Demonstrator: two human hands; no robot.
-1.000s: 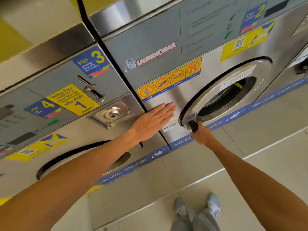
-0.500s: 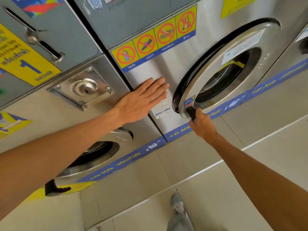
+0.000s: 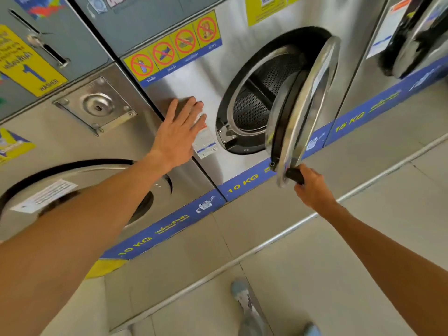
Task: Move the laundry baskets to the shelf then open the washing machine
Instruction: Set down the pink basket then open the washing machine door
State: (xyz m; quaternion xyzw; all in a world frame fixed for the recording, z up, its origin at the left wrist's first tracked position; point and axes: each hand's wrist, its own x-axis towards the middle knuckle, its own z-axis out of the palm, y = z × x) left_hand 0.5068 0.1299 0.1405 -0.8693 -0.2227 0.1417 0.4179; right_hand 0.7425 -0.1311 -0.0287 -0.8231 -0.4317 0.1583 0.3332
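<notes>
A steel washing machine (image 3: 208, 78) fills the middle of the head view. Its round door (image 3: 308, 98) stands swung out to the right, hinged on the right side, and the perforated drum (image 3: 264, 93) shows inside. My right hand (image 3: 312, 187) is shut on the black door handle (image 3: 294, 175) at the door's lower edge. My left hand (image 3: 179, 132) lies flat and open against the machine's front panel, just left of the opening. No laundry basket is in view.
A second washer (image 3: 80, 180) with its door shut stands to the left, a coin lock plate (image 3: 97, 105) above it. A third machine (image 3: 412, 40) stands on the right. A blue "10 KG" strip (image 3: 169, 226) runs along the bases. My shoes (image 3: 242, 299) are on the tiled floor.
The door was shut one second ago, ajar half a second ago, and now stands wide open. My right hand has pulled the handle outward and to the right. My left hand stays on the panel.
</notes>
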